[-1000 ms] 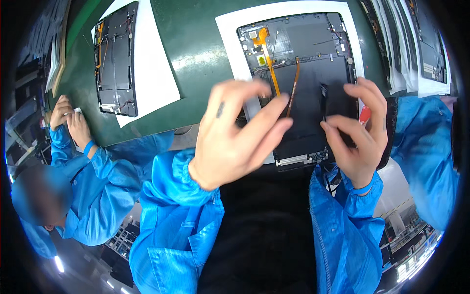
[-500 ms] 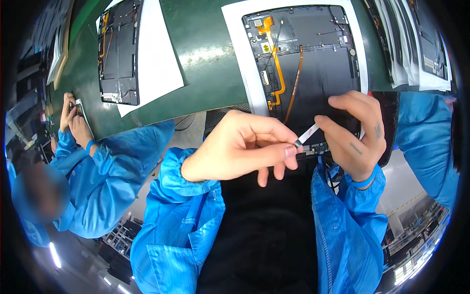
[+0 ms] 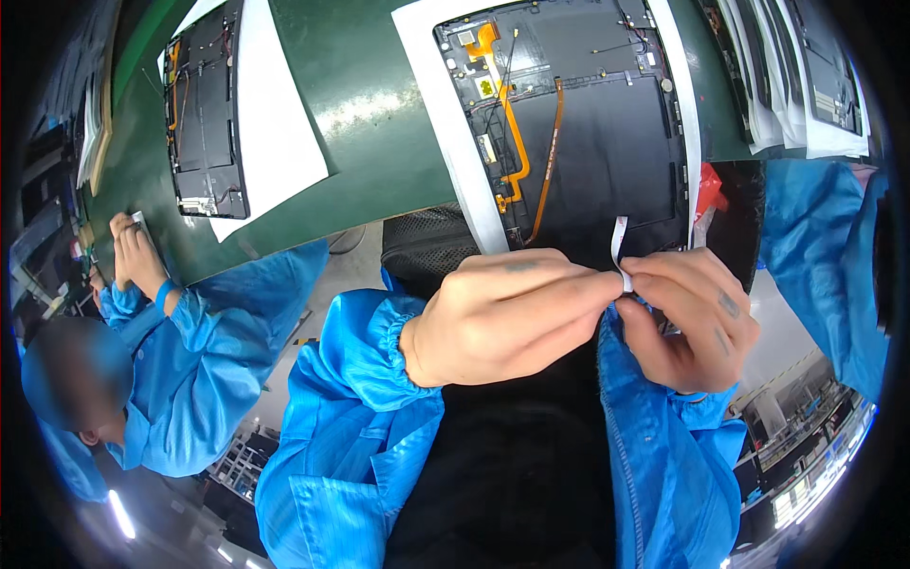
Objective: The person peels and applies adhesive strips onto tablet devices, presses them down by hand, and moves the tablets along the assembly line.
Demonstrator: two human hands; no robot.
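Note:
Both hands meet over the near edge of an opened black device housing (image 3: 616, 142), which lies on a white sheet (image 3: 445, 123). Between them is a short white ribbon strip (image 3: 618, 237) that curves upward, its lower end between the fingertips. My left hand (image 3: 521, 313) is closed, its thumb and fingers pinching the strip's lower end. From the other side, my right hand (image 3: 697, 318) pinches at the same end. An orange flat cable (image 3: 547, 166) and a yellow-orange branched cable (image 3: 517, 142) run along the housing. My hands hide its near edge.
To the left, a second opened housing (image 3: 207, 114) rests on white paper (image 3: 275, 123) on the green table (image 3: 365, 104). Several housings with white sheets stand at the far right (image 3: 825, 76). A co-worker in blue (image 3: 227, 351) works at the left; another blue sleeve (image 3: 815, 247) shows at right.
Both hands have moved down and to the right with the strip. The strip now stands upright and bent instead of stretched between the hands. The view has shifted slightly.

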